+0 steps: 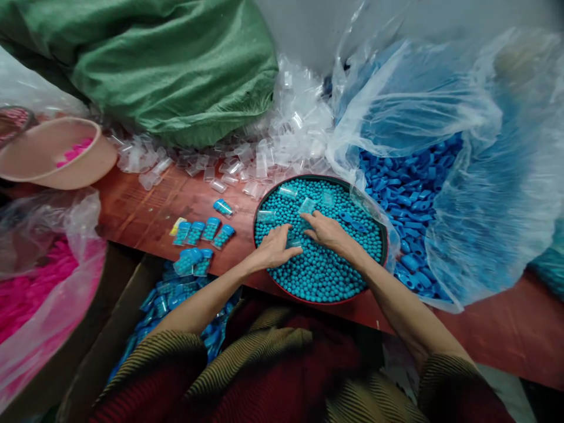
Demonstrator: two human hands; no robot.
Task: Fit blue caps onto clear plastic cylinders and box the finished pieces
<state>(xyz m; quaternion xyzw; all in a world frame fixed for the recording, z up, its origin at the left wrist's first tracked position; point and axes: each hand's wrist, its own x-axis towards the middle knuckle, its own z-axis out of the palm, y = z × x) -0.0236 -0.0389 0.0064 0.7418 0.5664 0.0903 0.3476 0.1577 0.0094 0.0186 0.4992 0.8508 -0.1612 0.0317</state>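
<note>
Both my hands reach into a round, red-rimmed basin [319, 301] filled with small blue beads [326, 273]. My left hand [274, 248] has its thumb and fingers around a small clear plastic container [294, 241], low in the beads and partly hidden. Beside it, my right hand [326, 230] has its fingers apart, the fingertips at the lower edge of another clear container [307, 205]. More clear containers lie on the beads, and a few blue caps [353, 223] rest toward the right of the basin.
Several bead-filled, blue-capped containers [194, 233] stand or lie left of the basin. Empty clear containers [264, 158] are heaped behind, by a green sack [176, 70]. A plastic bag of blue caps [409, 200] is at right. Lower left are pink pieces [39, 276] and a box of filled containers [165, 302].
</note>
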